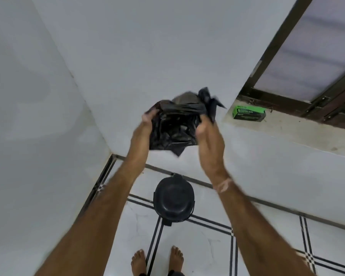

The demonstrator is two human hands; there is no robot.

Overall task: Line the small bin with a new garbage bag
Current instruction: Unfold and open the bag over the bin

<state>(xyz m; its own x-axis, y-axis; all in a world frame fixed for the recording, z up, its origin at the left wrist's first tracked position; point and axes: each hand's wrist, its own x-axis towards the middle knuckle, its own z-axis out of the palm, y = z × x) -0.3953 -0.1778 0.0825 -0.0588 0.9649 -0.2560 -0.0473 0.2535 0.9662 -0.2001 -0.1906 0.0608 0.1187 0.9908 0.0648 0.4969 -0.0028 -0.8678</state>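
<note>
The bin (pixel 173 201) stands on the floor (pixel 207 246) below the hands, unlined. The left hand (pixel 142 132) and right hand (pixel 208 136) are closed on a crumpled black bag (pixel 173 128), held up between them. Opening and fitting it remain. A green box (pixel 249 112) lies on the ledge (pixel 287 132) beyond.

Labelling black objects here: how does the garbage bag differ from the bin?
The garbage bag is crumpled, glossy film; the small bin is a rigid, rounded shell. The garbage bag is held in the air between the left hand and right hand; the small bin stands on the tiled floor, untouched. The bag's mouth is not spread open; the bin's lid looks shut. Both are black.
</note>
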